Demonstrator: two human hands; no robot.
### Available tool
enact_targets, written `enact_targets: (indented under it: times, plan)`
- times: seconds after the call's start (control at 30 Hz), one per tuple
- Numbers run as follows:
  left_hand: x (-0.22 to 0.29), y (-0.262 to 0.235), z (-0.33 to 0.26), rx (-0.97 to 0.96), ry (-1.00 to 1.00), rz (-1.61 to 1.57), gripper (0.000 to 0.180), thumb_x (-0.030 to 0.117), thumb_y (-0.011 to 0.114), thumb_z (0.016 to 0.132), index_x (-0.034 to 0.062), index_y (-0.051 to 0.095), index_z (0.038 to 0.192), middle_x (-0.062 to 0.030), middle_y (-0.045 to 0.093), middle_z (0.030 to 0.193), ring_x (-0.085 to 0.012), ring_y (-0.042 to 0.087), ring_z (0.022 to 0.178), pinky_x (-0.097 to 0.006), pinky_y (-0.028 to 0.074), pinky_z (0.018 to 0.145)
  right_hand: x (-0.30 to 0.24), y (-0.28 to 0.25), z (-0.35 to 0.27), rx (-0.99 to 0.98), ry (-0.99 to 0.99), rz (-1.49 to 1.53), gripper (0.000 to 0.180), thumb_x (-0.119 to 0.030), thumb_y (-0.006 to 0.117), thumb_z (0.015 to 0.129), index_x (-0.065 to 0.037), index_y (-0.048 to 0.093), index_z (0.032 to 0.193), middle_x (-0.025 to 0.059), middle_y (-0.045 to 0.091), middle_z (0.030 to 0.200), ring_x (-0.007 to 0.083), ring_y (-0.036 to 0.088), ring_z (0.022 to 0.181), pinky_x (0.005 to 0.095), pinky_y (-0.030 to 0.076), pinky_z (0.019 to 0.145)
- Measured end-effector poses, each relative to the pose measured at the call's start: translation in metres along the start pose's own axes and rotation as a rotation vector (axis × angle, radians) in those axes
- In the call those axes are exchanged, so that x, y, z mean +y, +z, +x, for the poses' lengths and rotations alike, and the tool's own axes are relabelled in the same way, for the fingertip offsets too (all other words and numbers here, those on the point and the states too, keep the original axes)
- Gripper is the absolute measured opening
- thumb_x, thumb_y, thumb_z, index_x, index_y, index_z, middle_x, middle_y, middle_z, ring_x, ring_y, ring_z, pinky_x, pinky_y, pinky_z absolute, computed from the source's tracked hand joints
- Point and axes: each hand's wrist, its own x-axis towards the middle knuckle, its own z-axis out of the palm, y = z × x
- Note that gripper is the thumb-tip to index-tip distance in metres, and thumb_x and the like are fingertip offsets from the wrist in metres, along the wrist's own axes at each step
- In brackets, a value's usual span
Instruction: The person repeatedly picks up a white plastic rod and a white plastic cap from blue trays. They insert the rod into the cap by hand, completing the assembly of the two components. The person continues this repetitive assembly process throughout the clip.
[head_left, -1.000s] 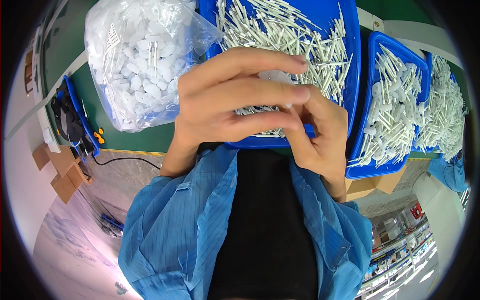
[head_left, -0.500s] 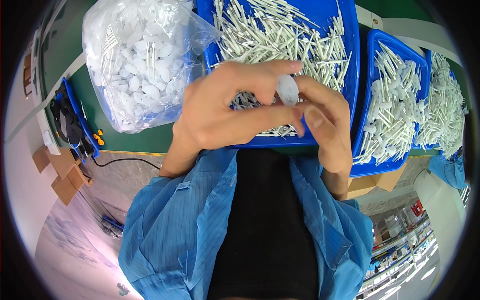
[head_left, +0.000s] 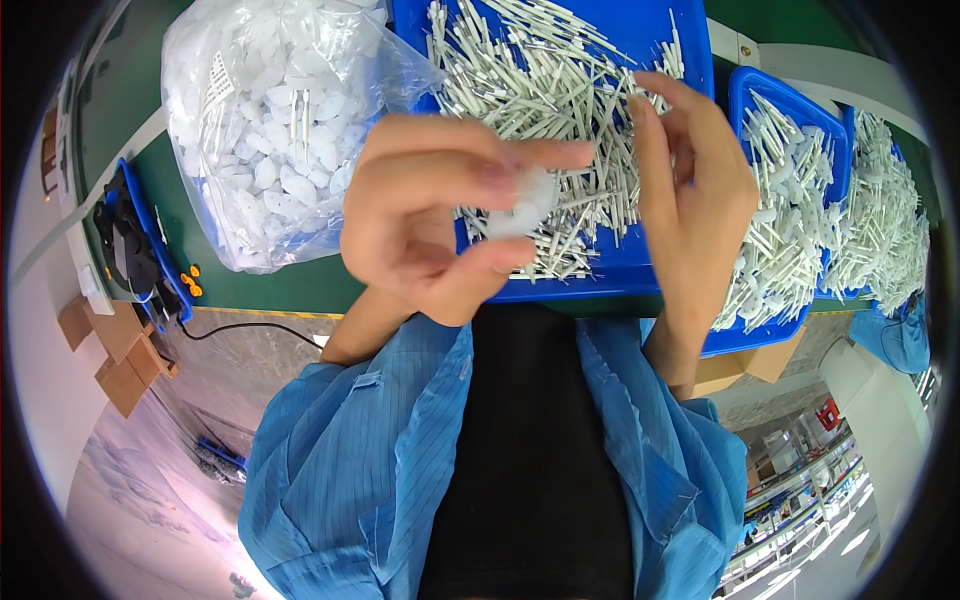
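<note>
My left hand [head_left: 425, 215] is closed on a translucent white oval plastic piece [head_left: 527, 203], held between thumb and fingers; motion blurs both. Beneath lies a blue tray [head_left: 640, 262] heaped with thin white rods [head_left: 530, 75], some showing metallic tips. Over the tray's right side is my right hand [head_left: 697, 165], its thumb and index fingertip brought close together at the edge of the rod heap. Whether a rod is pinched there cannot be made out.
A clear plastic bag [head_left: 285, 150] full of similar white oval pieces stands at left, two rods lying on it. Rightward, another blue tray [head_left: 745, 340] holds rods joined with white pieces. Orange bits [head_left: 191, 281] lie near a small tray with a black object [head_left: 130, 240].
My hands have separated. The left moved left and slightly down with the white oval piece; the right moved up and right to the rods, leaving the piece.
</note>
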Motion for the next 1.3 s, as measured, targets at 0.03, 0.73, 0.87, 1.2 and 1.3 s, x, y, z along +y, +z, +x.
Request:
enact_targets:
  times: [0.03, 0.73, 0.87, 1.2, 1.3]
  plan:
    - [0.001, 0.003, -0.001, 0.052, -0.081, -0.063, 0.026, 0.013, 0.067, 0.093, 0.0012, 0.052, 0.110, -0.0157, 0.049, 0.114, -0.0409, 0.068, 0.097, -0.051, 0.061, 0.082, 0.009, 0.000, 0.006, -0.013, 0.015, -0.073, 0.014, -0.012, 0.068, 0.090, -0.002, 0.069, 0.099, 0.0112, 0.064, 0.074, 0.0236, 0.061, 0.062, 0.0338, 0.048, 0.058]
    - [-0.006, 0.002, 0.002, 0.324, -0.394, -0.319, 0.020, 0.009, 0.057, 0.099, -0.0046, 0.054, 0.114, -0.0132, 0.059, 0.105, -0.0255, 0.068, 0.096, -0.040, 0.060, 0.087, -0.028, 0.018, -0.035, -0.230, -0.065, 0.292, 0.008, -0.006, 0.062, 0.094, -0.003, 0.057, 0.100, 0.0133, 0.065, 0.072, 0.0284, 0.065, 0.052, 0.0353, 0.047, 0.044]
    - [-0.007, 0.003, 0.003, 0.250, -0.365, -0.190, 0.023, 0.021, 0.056, 0.101, -0.0013, 0.055, 0.108, -0.0142, 0.055, 0.105, -0.0340, 0.068, 0.098, -0.044, 0.061, 0.083, -0.031, 0.017, -0.034, -0.202, -0.067, 0.223, 0.007, -0.007, 0.063, 0.094, -0.002, 0.058, 0.093, 0.0124, 0.060, 0.060, 0.0273, 0.063, 0.048, 0.0359, 0.046, 0.042]
    - [-0.016, -0.006, 0.001, 0.142, -0.200, -0.169, 0.020, -0.006, 0.061, 0.091, -0.0067, 0.055, 0.110, -0.0141, 0.054, 0.110, -0.0227, 0.066, 0.101, -0.043, 0.056, 0.097, -0.030, 0.012, -0.031, -0.239, -0.094, 0.224, 0.007, -0.008, 0.064, 0.093, -0.003, 0.060, 0.093, 0.0119, 0.061, 0.061, 0.0268, 0.064, 0.049, 0.0339, 0.047, 0.043]
    - [-0.016, -0.005, 0.001, 0.094, -0.200, -0.127, 0.024, -0.009, 0.065, 0.087, -0.0067, 0.056, 0.109, -0.0143, 0.056, 0.111, -0.0222, 0.067, 0.101, -0.038, 0.056, 0.094, -0.031, 0.011, -0.030, -0.225, -0.090, 0.188, 0.006, -0.008, 0.064, 0.093, -0.003, 0.060, 0.094, 0.0125, 0.063, 0.064, 0.0277, 0.065, 0.052, 0.0337, 0.048, 0.045]
